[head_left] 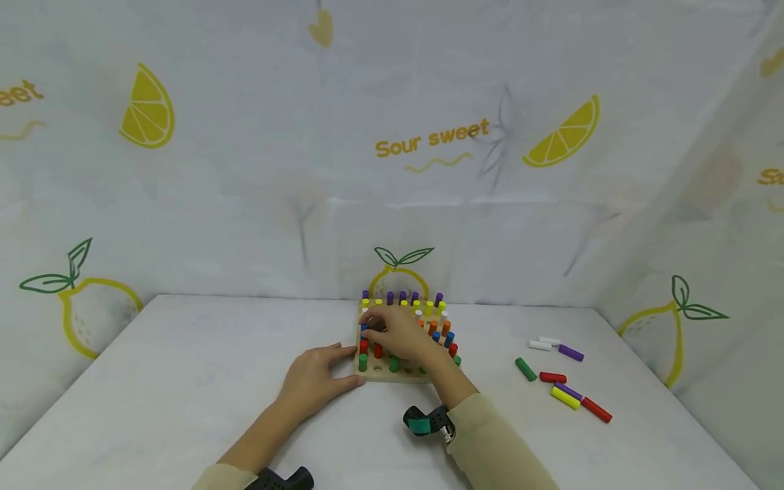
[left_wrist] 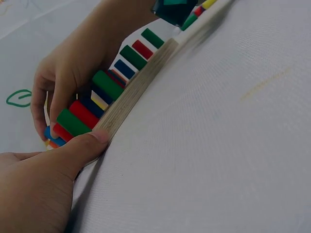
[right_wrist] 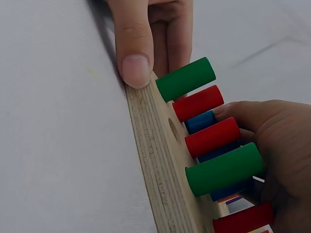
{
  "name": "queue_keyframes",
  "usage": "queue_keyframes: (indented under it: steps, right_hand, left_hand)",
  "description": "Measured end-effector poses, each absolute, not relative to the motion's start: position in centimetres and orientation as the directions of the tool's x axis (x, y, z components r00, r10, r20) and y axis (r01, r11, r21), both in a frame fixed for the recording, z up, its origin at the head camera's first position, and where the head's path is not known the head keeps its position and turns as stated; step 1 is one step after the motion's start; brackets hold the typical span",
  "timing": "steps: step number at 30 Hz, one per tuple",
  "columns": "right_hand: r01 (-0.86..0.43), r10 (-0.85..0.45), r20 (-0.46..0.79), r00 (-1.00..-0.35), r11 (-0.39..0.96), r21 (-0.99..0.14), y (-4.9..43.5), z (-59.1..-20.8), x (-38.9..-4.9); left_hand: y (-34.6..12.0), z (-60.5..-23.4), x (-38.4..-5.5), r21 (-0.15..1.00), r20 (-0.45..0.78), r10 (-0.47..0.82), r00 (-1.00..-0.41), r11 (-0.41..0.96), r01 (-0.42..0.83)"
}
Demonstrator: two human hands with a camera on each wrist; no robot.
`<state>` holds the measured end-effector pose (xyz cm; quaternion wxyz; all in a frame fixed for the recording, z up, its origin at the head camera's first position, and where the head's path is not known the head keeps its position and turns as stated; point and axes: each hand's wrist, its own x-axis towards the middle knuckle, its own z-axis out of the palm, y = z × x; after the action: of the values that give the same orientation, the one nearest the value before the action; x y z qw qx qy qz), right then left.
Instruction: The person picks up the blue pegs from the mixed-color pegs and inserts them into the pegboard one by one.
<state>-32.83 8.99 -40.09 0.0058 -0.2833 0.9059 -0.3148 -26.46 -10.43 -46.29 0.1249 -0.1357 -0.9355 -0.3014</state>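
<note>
A wooden pegboard (head_left: pixel 384 378) stands on the table, with rows of coloured pegs upright in its holes. My left hand (head_left: pixel 314 380) grips its front left corner, the thumb (right_wrist: pixel 136 70) against the front edge and the fingers along the left side. Over the board's left part reaches my right hand (head_left: pixel 401 333). Its thumb and fingers pinch a blue peg (right_wrist: pixel 200 122) in the leftmost column, behind a red peg (head_left: pixel 364 346) and a green peg (head_left: pixel 363 363). How deep the blue peg sits is hidden in the right wrist view.
To the right of the board lie several loose pegs, among them a green peg (head_left: pixel 525 369), a yellow peg (head_left: pixel 565 398), a purple peg (head_left: pixel 571 352) and a white peg (head_left: pixel 540 346). Behind the white table (head_left: pixel 214 381) hangs a lemon-printed sheet (head_left: pixel 257 170).
</note>
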Motion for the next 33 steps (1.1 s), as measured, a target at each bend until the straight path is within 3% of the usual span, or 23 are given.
queue_keyframes:
  steps: [33]
  right_hand:
    - [-0.463,-0.46,0.151,-0.875,0.703,-0.54,8.55,-40.34,-32.06]
  left_hand:
    - [-10.25,-46.01,-26.14,0.549,0.307,0.179,-0.935,0.769,0.327]
